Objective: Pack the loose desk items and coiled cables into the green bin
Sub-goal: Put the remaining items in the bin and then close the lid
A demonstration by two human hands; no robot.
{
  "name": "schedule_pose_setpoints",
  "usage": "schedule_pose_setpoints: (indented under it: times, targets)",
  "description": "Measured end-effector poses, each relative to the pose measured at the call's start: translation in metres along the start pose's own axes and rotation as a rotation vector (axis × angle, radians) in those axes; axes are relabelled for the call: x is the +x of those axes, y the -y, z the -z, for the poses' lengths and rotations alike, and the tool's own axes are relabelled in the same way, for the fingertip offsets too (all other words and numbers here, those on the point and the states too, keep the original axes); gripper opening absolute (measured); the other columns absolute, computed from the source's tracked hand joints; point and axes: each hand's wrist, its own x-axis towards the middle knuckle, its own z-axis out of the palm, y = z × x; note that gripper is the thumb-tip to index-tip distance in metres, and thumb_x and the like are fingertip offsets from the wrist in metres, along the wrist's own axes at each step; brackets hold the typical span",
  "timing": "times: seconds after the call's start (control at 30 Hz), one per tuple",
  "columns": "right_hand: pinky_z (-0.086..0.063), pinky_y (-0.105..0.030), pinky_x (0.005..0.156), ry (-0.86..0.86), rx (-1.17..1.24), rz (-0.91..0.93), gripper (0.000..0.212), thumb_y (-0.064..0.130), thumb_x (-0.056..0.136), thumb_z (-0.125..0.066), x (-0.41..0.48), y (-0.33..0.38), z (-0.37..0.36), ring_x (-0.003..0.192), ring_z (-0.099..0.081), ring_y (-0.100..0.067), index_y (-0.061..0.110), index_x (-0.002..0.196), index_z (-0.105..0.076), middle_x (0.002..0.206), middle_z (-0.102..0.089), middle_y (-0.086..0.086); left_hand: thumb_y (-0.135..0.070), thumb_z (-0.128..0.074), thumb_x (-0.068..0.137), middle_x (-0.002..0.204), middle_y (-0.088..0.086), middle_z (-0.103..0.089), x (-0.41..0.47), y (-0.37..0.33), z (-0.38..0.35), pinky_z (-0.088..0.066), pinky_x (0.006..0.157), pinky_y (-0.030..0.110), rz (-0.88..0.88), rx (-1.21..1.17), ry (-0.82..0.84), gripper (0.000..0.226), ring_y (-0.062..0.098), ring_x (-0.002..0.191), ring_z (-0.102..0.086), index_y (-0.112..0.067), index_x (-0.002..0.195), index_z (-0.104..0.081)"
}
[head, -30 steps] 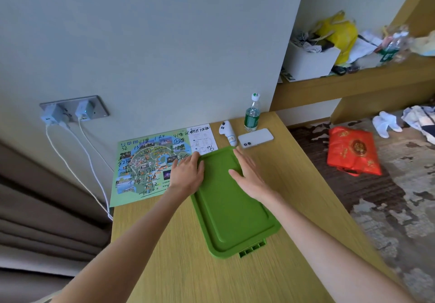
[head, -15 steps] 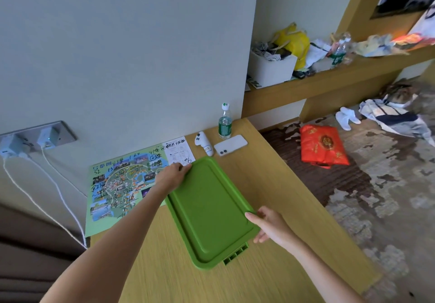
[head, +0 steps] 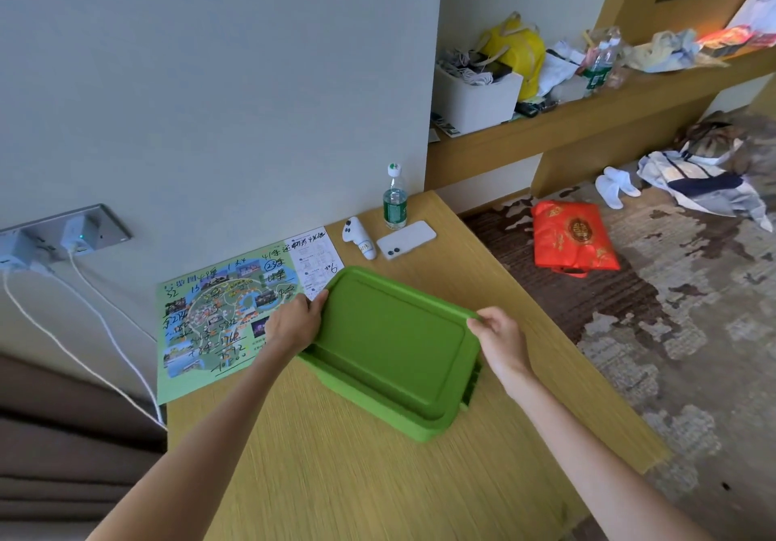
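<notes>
Green bin [head: 394,343], lid on top, sits on the table [head: 357,477] between both hands. The left hand [head: 294,324] grips its left edge and the right hand [head: 502,341] grips its right edge. Beyond the hands lie a white phone [head: 406,239] and a bottle [head: 394,200].

Wall socket plate [head: 100,225] left of the bench [head: 357,477] carried two chargers [head: 77,236], white leads [head: 105,330] hanging past the bench's left edge by the brown curtain [head: 63,435]. Shelf [head: 609,120]: white box [head: 478,99] at the left end, yellow bag [head: 518,51] just behind it, plastic bottle [head: 598,63] further right. Carpet [head: 693,330]: red bag [head: 571,236] near the bench's right edge, white slippers [head: 615,185] and a cloth heap [head: 705,187] beyond.
</notes>
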Motion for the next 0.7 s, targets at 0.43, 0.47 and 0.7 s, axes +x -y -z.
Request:
schedule_pose_setpoints:
  times: [0.43,0.47,0.7]
  targets:
    - [-0.044,-0.03,0.085,0.066,-0.124,0.048,0.028,0.022,0.095,-0.059,0.057,0.009,-0.001,0.108,-0.058,-0.026,0.006,0.119,-0.06,0.116,-0.063,-0.01,-0.064,-0.04,0.091,0.096,0.006,-0.065,-0.066,0.009,-0.034,-0.052,0.081,0.04,0.233,-0.53,0.011,0.058,0.027,0.09,-0.062,-0.01,0.103,-0.056]
    - [-0.044,-0.03,0.084,0.065,-0.119,0.046,0.029,0.024,0.095,-0.06,0.057,0.006,0.001,0.105,-0.058,-0.024,0.007,0.118,-0.059,0.115,-0.063,-0.01,-0.064,-0.043,0.09,0.099,0.007,-0.064,-0.065,0.01,-0.034,-0.052,0.08,0.039,0.236,-0.599,0.024,0.058,0.026,0.091,-0.062,-0.009,0.105,-0.056]
    - [-0.048,-0.033,0.078,0.096,-0.058,-0.067,0.046,0.05,0.088,-0.062,0.022,-0.033,0.017,0.092,-0.06,-0.019,0.011,0.112,-0.056,0.1,-0.063,0.002,-0.061,-0.048,0.089,0.107,0.004,-0.061,-0.066,0.012,-0.037,-0.046,0.082,0.035,0.273,-0.88,0.13,0.051,0.02,0.096,-0.06,-0.015,0.111,-0.051]
